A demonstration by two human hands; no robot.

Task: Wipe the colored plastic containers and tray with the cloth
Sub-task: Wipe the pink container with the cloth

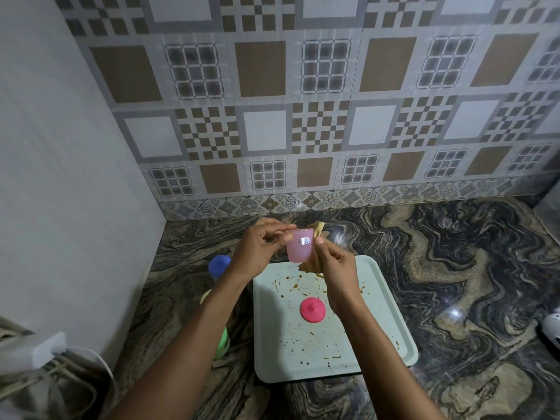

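Note:
My left hand [260, 245] holds a translucent pink container [300, 245] by its rim, raised above the counter. My right hand [335, 268] presses a tan cloth [318, 230] against the container's right side; the cloth shows above and below my fingers. Below lies a pale green tray [388, 316] speckled with brown stains, with a pink lid [312, 309] resting on it. Left of the tray stand a blue-lidded container [219, 265], a yellow one [206, 296] and a green one [223, 344], partly hidden by my left forearm.
A marbled dark stone counter [454, 268] meets a patterned tile wall behind and a plain white wall on the left. A white plug and cable [48, 350] sit at lower left. Some white object [553, 328] pokes in at the right edge.

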